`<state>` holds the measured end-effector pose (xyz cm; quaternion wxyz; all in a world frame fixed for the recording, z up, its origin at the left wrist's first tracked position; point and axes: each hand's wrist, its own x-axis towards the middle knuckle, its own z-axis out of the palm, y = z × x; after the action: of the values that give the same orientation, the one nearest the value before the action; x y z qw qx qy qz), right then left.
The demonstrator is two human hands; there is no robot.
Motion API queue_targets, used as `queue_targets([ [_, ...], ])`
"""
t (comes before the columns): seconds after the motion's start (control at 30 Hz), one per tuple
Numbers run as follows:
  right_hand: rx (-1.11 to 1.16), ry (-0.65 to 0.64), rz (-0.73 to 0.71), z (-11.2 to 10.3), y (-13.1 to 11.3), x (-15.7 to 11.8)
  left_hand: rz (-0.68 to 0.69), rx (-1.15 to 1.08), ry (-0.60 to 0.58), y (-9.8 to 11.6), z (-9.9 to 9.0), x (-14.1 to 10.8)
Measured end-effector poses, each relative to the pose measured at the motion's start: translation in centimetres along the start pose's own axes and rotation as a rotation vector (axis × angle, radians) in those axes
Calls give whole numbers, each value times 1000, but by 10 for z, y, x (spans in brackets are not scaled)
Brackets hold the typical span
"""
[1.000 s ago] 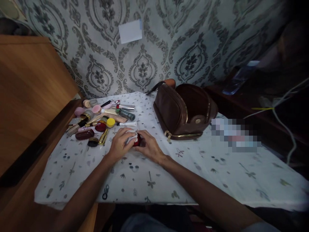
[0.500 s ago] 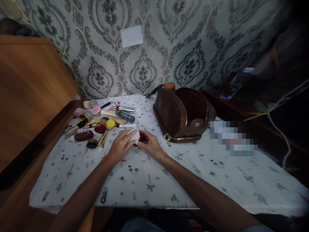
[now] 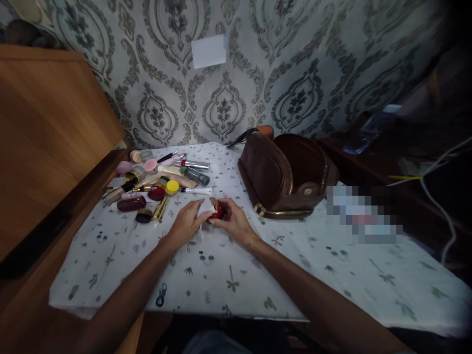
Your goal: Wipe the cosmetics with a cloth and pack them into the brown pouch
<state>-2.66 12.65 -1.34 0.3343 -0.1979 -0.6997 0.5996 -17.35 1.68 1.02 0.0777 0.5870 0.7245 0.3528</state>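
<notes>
The left hand [image 3: 187, 222], fingers pinching a crumpled white cloth [image 3: 204, 210], wipes best with light strokes (corners included) while the right hand [image 3: 236, 222] grips the small glossy red container [image 3: 218, 212] steadily.

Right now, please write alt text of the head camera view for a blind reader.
Left hand holds a white cloth or tissue and right hand a red item over a printed white tablecloth, with cosmetics scattered at left and an open brown bag at right.

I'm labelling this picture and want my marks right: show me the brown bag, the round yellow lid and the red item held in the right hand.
Brown bag [image 3: 258, 169]: head view, left side panel.
Yellow lid [image 3: 172, 187]: head view, middle of its top.
Red item [image 3: 219, 213]: head view, its exposed red surface.
</notes>
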Motion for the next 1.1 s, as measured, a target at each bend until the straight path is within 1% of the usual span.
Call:
queue_targets([
  [0.1, -54, 32, -25, 1, -1, -2, -100, -42, -23, 5, -4, 0],
  [0.17, -120, 56, -50, 1, -1, -3, -129, -63, -32, 9, -6, 0],
  [0.3, -274, 129, -120, 0, 1, -4, -113, -94, -30, 13, -8, -1],
  [0.4, -351, 155, -169, -2, 1, -4, -107, -72, -17, 16, -6, -2],
  [0.5, -405, 157, -218, -3, 0, -4, -40, -46, -10, 18, -4, -4],
  [0.7, -504, 136, -300, -5, -4, -4, 130, 138, 64, 16, 1, -7],
  [0.87, -557, 67, -348, -1, -8, -6, 244, 237, 187, 21, 4, -10],
  [0.97, -559, -3, -402, 1, -10, -8, 236, 227, 249, 25, 3, -12],
  [1.1, -573, -85, -433, 1, -9, -9, 152, 156, 267, 28, -2, -11],
])
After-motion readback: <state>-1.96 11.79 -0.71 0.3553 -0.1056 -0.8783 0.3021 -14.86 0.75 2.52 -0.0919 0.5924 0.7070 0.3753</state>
